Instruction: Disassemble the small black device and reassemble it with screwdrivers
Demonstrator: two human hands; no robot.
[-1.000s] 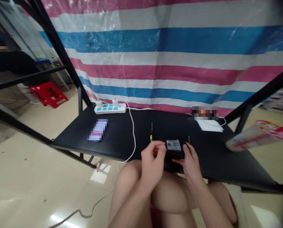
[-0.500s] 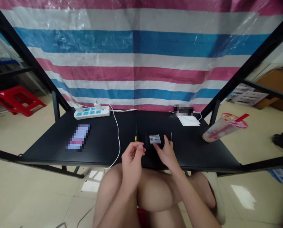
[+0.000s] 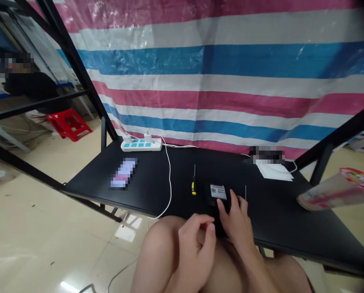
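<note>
A small black device with a white printed label point(image 3: 219, 191) lies on the black table. My right hand point(image 3: 236, 213) grips its right side, thumb at the near edge and fingers along the far right. Below and left of the device, over my lap, is my left hand point(image 3: 197, 240); its fingers are curled, with thumb and forefinger tips close together. Whether anything small is between them I cannot make out. A screwdriver with a yellow and black handle point(image 3: 194, 187) lies left of the device. A thin metal shaft point(image 3: 245, 192) shows just beyond my right fingers.
A power strip point(image 3: 141, 145) with plugs, a white cable point(image 3: 170, 175) and a blurred phone point(image 3: 123, 173) occupy the left side. White paper point(image 3: 275, 171) lies back right, near a tilted-looking drink cup point(image 3: 331, 191). A person point(image 3: 32, 87) sits beyond the frame at left.
The view has swung left, bringing a seated person into sight. My left hand has drawn back toward my lap, away from the screwdriver. My right hand stays on the device.
</note>
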